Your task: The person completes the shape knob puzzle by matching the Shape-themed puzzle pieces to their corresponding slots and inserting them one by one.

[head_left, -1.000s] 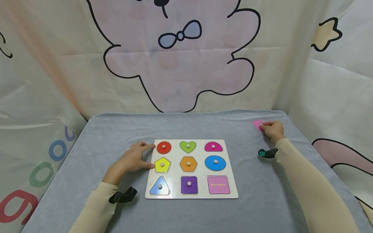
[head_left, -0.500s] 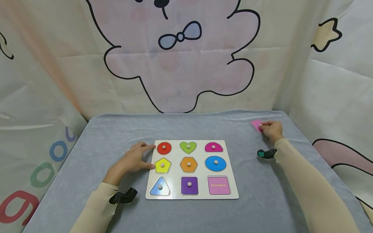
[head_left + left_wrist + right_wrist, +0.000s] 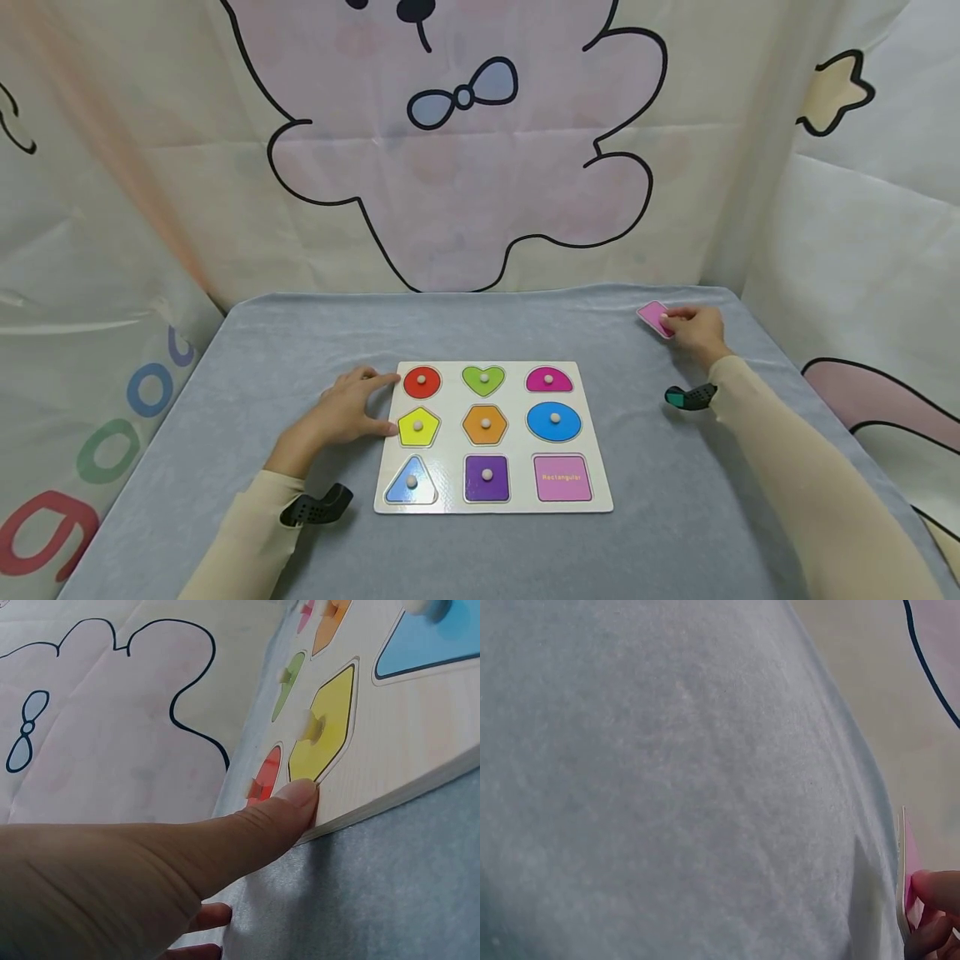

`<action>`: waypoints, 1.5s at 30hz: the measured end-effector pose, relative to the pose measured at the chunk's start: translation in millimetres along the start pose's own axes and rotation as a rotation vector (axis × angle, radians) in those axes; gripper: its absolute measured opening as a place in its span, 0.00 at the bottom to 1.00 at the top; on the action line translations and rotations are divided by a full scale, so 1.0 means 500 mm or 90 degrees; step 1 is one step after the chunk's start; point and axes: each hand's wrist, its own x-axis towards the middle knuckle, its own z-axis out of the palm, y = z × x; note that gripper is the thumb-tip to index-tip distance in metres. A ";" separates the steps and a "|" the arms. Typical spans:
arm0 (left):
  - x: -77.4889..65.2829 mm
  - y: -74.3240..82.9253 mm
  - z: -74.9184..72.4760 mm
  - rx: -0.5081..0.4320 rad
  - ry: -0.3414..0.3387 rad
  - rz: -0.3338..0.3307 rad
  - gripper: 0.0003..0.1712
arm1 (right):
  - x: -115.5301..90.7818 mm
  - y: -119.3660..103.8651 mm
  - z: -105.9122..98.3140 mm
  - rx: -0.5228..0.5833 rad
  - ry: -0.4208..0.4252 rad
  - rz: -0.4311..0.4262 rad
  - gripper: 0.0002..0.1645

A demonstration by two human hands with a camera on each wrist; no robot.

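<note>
A white puzzle board (image 3: 450, 492) lies on the cloth-covered table, with knobbed coloured shapes set in three rows. Its lower right recess (image 3: 562, 492) is pink and printed "Rectangular", with no knobbed piece in it. My left hand (image 3: 345, 408) is at the board's left edge, fingers fairly straight. In the left wrist view the thumb (image 3: 259, 836) rests on the rim beside the yellow pentagon piece (image 3: 328, 727). At the back right, my right hand (image 3: 697, 333) pinches a pink rectangular puzzle piece (image 3: 651, 314), held tilted. The right wrist view shows this puzzle piece (image 3: 907, 870) nearly edge-on.
A grey-blue cloth (image 3: 315, 325) covers the table, its far edge close behind the right hand. Printed fabric walls (image 3: 465, 183) stand around the back and sides. Each wrist wears a black band; the left band (image 3: 318, 505) sits low over the cloth.
The right hand has shifted slightly left and away from me with the pink puzzle piece, which has turned a little. The left hand and the board stay in place.
</note>
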 end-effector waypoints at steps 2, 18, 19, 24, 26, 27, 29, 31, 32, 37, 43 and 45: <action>0.000 -0.002 0.001 -0.001 0.001 0.003 0.48 | -0.003 -0.004 0.001 -0.001 -0.003 -0.011 0.26; 0.004 -0.006 0.002 -0.006 0.000 0.009 0.48 | -0.023 -0.036 0.006 -0.008 0.002 -0.057 0.25; 0.004 -0.006 0.002 -0.006 -0.001 0.008 0.48 | -0.025 -0.039 0.006 -0.010 0.001 -0.062 0.25; 0.006 -0.006 0.002 -0.005 -0.001 0.003 0.48 | -0.037 -0.051 0.007 -0.013 -0.016 -0.079 0.25; 0.006 -0.005 0.001 -0.006 -0.002 0.002 0.48 | -0.044 -0.056 0.007 -0.011 -0.025 -0.086 0.25; 0.005 -0.005 0.001 -0.005 -0.003 0.001 0.48 | -0.047 -0.058 0.007 -0.010 -0.029 -0.090 0.25; 0.005 -0.004 0.001 -0.003 -0.005 0.001 0.49 | -0.054 -0.063 0.007 -0.012 -0.032 -0.101 0.25; 0.004 -0.004 0.001 -0.002 -0.005 0.000 0.49 | -0.061 -0.068 0.007 -0.016 -0.034 -0.113 0.24; 0.004 -0.003 0.001 -0.001 -0.005 0.000 0.49 | -0.064 -0.070 0.006 -0.017 -0.035 -0.118 0.24; 0.003 -0.001 0.001 -0.003 -0.003 -0.001 0.49 | -0.082 -0.082 0.003 -0.020 -0.048 -0.140 0.22; 0.002 0.000 0.001 -0.002 -0.004 -0.002 0.49 | -0.098 -0.087 0.004 -0.022 -0.059 -0.153 0.21; 0.001 0.001 0.000 -0.003 -0.006 -0.004 0.49 | -0.104 -0.089 0.005 -0.023 -0.065 -0.161 0.21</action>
